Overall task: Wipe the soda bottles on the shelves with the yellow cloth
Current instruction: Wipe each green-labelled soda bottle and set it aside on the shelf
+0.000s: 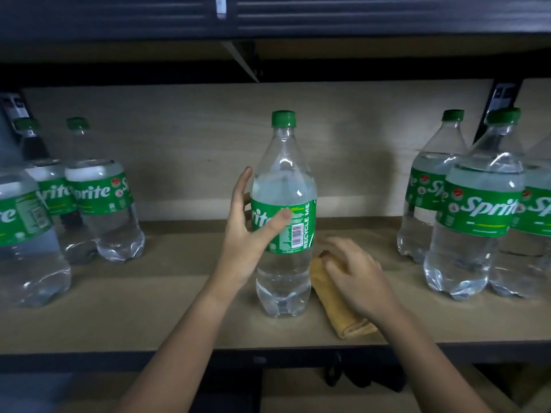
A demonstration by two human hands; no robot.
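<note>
A clear soda bottle with a green cap and green Sprite label stands upright in the middle of the wooden shelf. My left hand is at its left side, thumb across the label and fingers spread beside and behind it. A folded yellow cloth lies on the shelf just right of the bottle's base. My right hand rests on the cloth's far end with fingers curled down onto it.
Three Sprite bottles stand grouped at the left of the shelf and three more bottles at the right. The upper shelf's dark edge hangs overhead. A lower shelf shows below the front rail.
</note>
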